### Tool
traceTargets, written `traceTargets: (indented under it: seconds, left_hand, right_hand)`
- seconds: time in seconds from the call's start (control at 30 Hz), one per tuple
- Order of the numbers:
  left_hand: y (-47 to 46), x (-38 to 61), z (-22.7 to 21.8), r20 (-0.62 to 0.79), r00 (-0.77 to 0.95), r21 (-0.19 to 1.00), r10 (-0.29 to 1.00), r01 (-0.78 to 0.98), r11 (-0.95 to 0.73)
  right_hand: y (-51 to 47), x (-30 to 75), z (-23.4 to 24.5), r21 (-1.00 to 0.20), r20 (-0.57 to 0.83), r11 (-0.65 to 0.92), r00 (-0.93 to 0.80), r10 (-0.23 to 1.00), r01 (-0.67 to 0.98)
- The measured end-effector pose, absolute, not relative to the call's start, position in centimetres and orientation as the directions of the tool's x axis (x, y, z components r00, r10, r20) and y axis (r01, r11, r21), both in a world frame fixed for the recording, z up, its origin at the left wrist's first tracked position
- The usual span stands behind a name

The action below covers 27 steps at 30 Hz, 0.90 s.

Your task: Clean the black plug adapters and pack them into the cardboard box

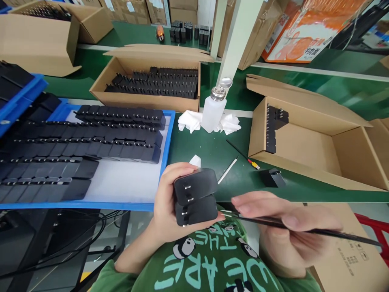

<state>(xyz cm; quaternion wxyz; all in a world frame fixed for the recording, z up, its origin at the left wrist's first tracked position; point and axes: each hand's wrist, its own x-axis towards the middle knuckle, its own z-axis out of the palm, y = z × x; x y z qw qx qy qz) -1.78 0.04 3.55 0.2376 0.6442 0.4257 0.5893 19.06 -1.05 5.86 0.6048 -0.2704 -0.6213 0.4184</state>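
My left hand [165, 207] is closed around two black plug adapters [194, 196], stacked one on the other with their metal prongs facing up. My right hand [285, 231] pinches a long thin black brush [304, 228] whose tip sits right at the lower adapter's edge. Both hands hover just over the table's front edge, above my green printed shirt.
A blue tray [127, 184] with rows of several black adapters lies at left. An open cardboard box [316, 150] holding a few adapters stands at right, another full box [152, 83] behind. A white dispenser bottle [213, 109] on tissues, a loose adapter [273, 177] and thin tools lie between.
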Motion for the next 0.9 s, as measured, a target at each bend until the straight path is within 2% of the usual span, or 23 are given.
traceTargets:
  seconds: [0.17,0.47,0.53,0.7,0.9]
  left_hand:
    - [-0.3,-1.5,3.6,0.522,-0.076,0.836,0.849,0.239,-0.493]
    - [-0.3,-1.8,3.6,0.560,-0.046,0.807,0.827,0.259,-0.531]
    - [-0.3,-1.8,3.6,0.552,-0.062,0.814,0.832,0.255,-0.521]
    - [-0.3,-1.7,3.5,0.566,-0.058,0.806,0.823,0.252,-0.536]
    - [-0.2,-1.8,3.3,0.577,-0.048,0.800,0.815,0.238,-0.551]
  right_hand:
    - [-0.8,18.3,6.2,-0.870,0.483,0.437,-0.217,0.848,-0.228]
    - [-0.8,18.9,7.1,-0.906,0.423,0.406,-0.299,0.855,-0.123]
    - [-0.6,18.7,6.9,-0.895,0.445,0.427,-0.300,0.844,-0.126]
    - [0.2,17.8,6.2,-0.787,0.615,0.559,-0.270,0.741,-0.259]
    - [0.0,17.9,5.8,-0.796,0.601,0.535,-0.258,0.757,-0.284]
